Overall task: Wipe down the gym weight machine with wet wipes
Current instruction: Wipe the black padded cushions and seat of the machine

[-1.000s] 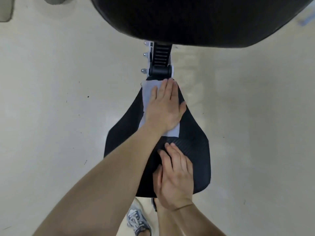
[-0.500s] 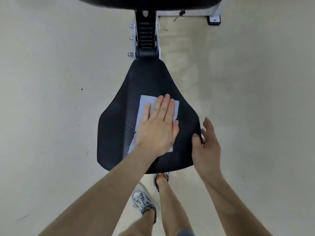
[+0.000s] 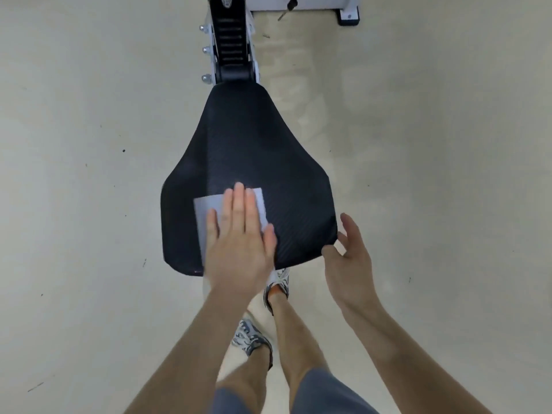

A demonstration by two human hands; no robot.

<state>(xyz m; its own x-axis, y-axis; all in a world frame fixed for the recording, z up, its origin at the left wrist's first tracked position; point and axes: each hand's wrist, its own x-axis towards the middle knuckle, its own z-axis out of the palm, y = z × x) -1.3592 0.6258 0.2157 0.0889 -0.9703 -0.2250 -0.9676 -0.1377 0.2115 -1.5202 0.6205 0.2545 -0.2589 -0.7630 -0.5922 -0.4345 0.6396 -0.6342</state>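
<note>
The pale floor (image 3: 89, 204) fills most of the frame. At the centre sits the machine's black seat (image 3: 254, 150), narrow at the top of the picture and widening toward the bottom. Its ribbed adjustment post (image 3: 230, 40) runs off the top edge, with a white frame bar (image 3: 313, 3) at the upper right.

The left hand (image 3: 239, 243) lies flat, fingers straight and together, at the lower left of the seat. It presses the wet wipe (image 3: 203, 213) onto the padding instead of gripping it. The wipe shows as a pale rectangle beyond the fingertips and along the left side of the hand, and the palm covers the rest.

The right hand (image 3: 349, 264) hangs loosely spread and holds nothing. It is just beside the seat's lower right corner, but I cannot tell whether it touches the edge. It is well apart from the wipe.

Below the seat are two patterned shoes (image 3: 251, 339).

As for progress, wiping the seat looks like the step in hand, with the wipe now on the wide near end. No damp sheen shows on the upper or right parts, so I cannot tell how much of the seat is done. The post and the frame bar probably remain to be wiped.
</note>
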